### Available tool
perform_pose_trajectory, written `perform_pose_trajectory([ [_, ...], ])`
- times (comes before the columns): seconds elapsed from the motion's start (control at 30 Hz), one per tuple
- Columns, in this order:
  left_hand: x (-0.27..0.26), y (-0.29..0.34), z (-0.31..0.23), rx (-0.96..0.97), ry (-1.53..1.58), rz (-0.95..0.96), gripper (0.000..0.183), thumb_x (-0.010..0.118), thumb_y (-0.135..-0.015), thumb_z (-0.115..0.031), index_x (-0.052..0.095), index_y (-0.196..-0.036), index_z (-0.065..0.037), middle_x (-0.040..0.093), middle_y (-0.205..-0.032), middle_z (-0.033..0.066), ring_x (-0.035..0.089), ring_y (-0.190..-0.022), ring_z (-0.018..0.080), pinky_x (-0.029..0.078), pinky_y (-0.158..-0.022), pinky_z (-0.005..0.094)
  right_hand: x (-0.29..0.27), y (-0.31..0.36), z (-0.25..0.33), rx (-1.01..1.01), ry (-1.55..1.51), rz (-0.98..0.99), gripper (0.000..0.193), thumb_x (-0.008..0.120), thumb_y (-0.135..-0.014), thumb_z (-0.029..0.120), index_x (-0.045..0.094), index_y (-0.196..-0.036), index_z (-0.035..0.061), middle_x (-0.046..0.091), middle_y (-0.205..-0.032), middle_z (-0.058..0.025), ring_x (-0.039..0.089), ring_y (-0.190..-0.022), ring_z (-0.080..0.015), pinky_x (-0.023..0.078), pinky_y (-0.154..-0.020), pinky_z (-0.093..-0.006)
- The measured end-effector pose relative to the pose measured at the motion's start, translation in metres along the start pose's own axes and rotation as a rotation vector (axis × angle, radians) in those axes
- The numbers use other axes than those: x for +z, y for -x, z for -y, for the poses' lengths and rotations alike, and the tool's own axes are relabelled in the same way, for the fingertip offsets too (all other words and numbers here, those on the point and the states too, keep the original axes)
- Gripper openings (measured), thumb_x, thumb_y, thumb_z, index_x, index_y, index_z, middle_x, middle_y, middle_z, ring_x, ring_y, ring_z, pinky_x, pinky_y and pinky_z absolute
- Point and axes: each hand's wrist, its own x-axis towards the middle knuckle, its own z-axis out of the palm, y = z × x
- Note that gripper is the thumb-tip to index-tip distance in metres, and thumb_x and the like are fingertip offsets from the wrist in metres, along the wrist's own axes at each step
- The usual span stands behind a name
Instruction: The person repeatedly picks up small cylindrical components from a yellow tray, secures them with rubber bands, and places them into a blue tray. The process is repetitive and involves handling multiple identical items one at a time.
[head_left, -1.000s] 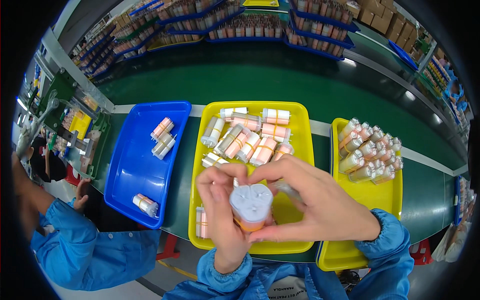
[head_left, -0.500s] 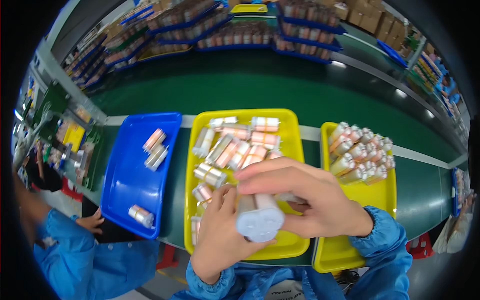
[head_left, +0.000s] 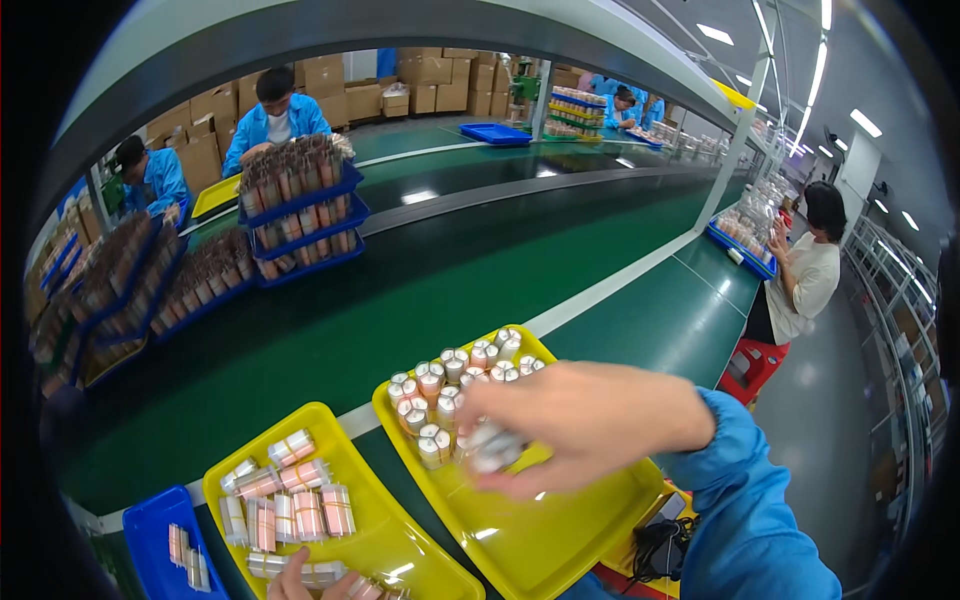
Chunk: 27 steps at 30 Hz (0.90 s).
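My right hand (head_left: 600,415) is closed around a clear plastic pack of small rolls (head_left: 493,446), blurred by motion. It hovers over the right-hand yellow tray (head_left: 590,525), beside several upright packs (head_left: 450,400) with white ends and pink or grey sides. At the lower edge, my left hand (head_left: 292,580) shows only in part. Its fingers lie on both sides of a clear pack (head_left: 322,573) in the other yellow tray (head_left: 385,520). Several banded pink and white packs (head_left: 285,515) lie on their sides there.
A blue tray (head_left: 150,540) with a few packs stands at the lower left. Stacked blue trays of packs (head_left: 300,215) rise across the green table (head_left: 430,280). Black cables (head_left: 665,545) lie near my right forearm. Co-workers sit opposite, and a person (head_left: 805,270) is at the right.
The view has swung to the right. My right hand has carried a pack over the right yellow tray. My left hand has parted from it and is among the lying packs.
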Motion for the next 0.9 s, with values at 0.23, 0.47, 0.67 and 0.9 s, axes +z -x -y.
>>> perform_pose_trajectory([
  [0.23,0.014,-0.007,-0.005,-0.013,-0.074,0.037,0.033,0.075,-0.068,-0.015,0.071,-0.097,-0.001,0.043,-0.144,0.0184,0.038,-0.129,0.0415,0.032,-0.106,0.0506,-0.001,0.059,-0.044,0.543,0.16,0.031,0.038,0.068,-0.089,0.031,0.059,-0.111,0.001,0.069,-0.086,-0.0196,0.069,-0.079,-0.0354,0.054,-0.071,-0.0403],
  [0.47,0.015,-0.009,-0.001,0.022,-0.068,0.038,0.026,0.076,-0.068,-0.012,0.071,-0.091,-0.001,0.046,-0.141,0.0173,0.038,-0.129,0.0414,0.033,-0.105,0.0498,0.049,0.055,-0.108,0.352,0.131,-0.219,0.038,0.066,-0.09,0.03,0.06,-0.113,0.0003,0.069,-0.088,-0.0234,0.068,-0.083,-0.0381,0.053,-0.074,-0.0433],
  [0.67,0.009,-0.004,-0.001,-0.045,-0.112,-0.028,0.031,0.077,-0.067,-0.012,0.073,-0.097,-0.003,0.047,-0.14,0.0169,0.04,-0.128,0.0399,0.032,-0.106,0.0487,0.048,0.049,-0.106,0.445,0.103,-0.147,0.042,0.066,-0.091,0.032,0.059,-0.12,0.0013,0.068,-0.096,-0.0233,0.068,-0.088,-0.0372,0.053,-0.079,-0.0402],
  [0.9,0.008,-0.003,0.003,-0.017,0.036,-0.028,0.037,0.076,-0.07,-0.01,0.068,-0.105,0.0,0.051,-0.136,0.0172,0.044,-0.125,0.0384,0.033,-0.105,0.0469,0.044,0.051,-0.079,0.516,0.208,-0.282,0.037,0.066,-0.091,0.034,0.058,-0.115,0.0073,0.069,-0.081,-0.0177,0.07,-0.076,-0.0318,0.054,-0.067,-0.0397],
])
